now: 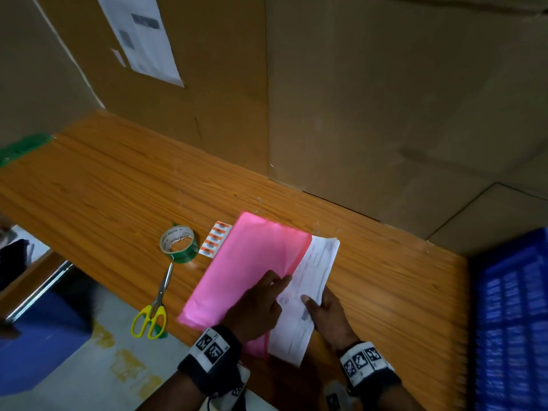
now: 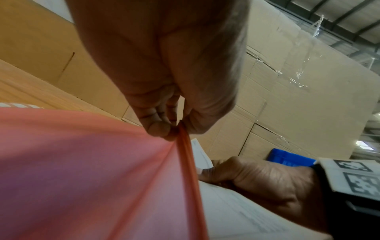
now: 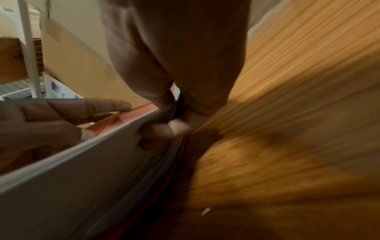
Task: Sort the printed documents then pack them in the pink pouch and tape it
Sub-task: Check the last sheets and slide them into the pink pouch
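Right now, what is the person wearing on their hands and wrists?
Both hands, left hand and right hand, are bare, with no gloves. Each wrist carries a black strap bearing a white band printed with square black-and-white fiducial markers. No sleeves show.

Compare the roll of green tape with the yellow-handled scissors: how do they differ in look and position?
The roll of green tape is a round ring; the yellow-handled scissors are long, with closed metal blades. The tape lies farther back, beside the pink pouch; the scissors sit at the near edge of the wooden table, handles toward the person. Neither is touched by the hands.
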A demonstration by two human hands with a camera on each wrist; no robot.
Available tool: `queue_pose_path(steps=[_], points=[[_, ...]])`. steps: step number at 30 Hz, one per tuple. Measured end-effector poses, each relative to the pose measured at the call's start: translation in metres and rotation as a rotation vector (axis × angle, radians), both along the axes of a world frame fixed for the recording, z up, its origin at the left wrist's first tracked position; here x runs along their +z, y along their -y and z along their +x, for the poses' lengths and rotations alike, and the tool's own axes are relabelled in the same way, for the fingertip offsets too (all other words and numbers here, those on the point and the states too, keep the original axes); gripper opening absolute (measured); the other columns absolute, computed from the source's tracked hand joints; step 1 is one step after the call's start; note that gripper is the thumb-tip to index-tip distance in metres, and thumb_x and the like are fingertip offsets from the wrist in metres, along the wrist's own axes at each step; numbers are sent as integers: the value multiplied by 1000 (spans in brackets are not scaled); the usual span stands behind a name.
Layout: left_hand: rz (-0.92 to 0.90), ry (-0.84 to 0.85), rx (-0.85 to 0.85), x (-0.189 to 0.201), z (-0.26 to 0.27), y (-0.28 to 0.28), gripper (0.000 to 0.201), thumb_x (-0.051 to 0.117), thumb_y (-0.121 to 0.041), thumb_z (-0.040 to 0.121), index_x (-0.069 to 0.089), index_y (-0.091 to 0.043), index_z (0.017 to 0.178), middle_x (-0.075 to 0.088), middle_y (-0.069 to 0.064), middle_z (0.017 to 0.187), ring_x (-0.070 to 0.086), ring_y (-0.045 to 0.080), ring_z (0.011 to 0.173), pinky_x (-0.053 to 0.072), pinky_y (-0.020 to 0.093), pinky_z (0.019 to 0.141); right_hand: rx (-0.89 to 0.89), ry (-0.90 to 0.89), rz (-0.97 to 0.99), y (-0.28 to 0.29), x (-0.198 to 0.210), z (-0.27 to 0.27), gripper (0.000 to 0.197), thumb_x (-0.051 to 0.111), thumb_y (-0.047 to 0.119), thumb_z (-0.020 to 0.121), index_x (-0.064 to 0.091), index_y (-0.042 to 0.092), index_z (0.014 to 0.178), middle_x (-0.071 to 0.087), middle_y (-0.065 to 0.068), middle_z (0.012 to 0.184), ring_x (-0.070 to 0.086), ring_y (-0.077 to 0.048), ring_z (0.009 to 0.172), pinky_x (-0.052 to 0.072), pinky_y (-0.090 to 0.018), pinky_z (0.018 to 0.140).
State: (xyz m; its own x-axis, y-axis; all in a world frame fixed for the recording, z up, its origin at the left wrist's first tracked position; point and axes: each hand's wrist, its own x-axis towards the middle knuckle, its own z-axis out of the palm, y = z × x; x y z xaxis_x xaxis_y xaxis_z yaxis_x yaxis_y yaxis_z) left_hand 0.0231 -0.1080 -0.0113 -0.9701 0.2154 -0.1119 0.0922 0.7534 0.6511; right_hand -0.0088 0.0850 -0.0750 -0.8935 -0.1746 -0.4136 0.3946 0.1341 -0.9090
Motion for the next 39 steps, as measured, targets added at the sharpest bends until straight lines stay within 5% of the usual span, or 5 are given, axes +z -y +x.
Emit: queue_pose_path(steps=[8,16,26,29,39], points=[[6,0,-54,1,0,-3,59,43,-9,95,34,-22,152,41,1,139,51,18,119,43,24,96,25,-151,245,43,1,-2,28,62,18,99,53,4,121,72,-14,85,65,-20,66,52,-36,60],[99,-134,-4,-6,-3,1,51,45,-10,93,49,-17,143,54,1,122,50,9,113,36,11,97,31,-293,495,59,-11,10,106,33,81,84,33,-5,145,51,-24,128,57,-38,115,48,-44,94],[211,-58,-113,-8,-14,2,65,42,-10,84,42,-19,148,49,0,117,45,-3,105,31,4,94,295,-126,999,84,-5,10,55,39,29,86,55,9,134,59,-8,94,62,-27,74,48,-36,54],[254,-51,-87,-14,-16,1,64,45,-9,80,49,-19,143,49,-5,111,50,1,101,37,10,94,331,-380,932,62,-14,3,73,22,44,90,24,9,155,48,-12,128,54,-34,111,50,-47,86],[334,-14,-23,-6,-30,-13,47,58,-7,83,64,-19,127,48,-9,101,55,-3,75,42,11,81,83,-398,154,-6,-4,74,35,72,66,79,75,38,98,58,2,123,55,-5,122,45,-18,98]])
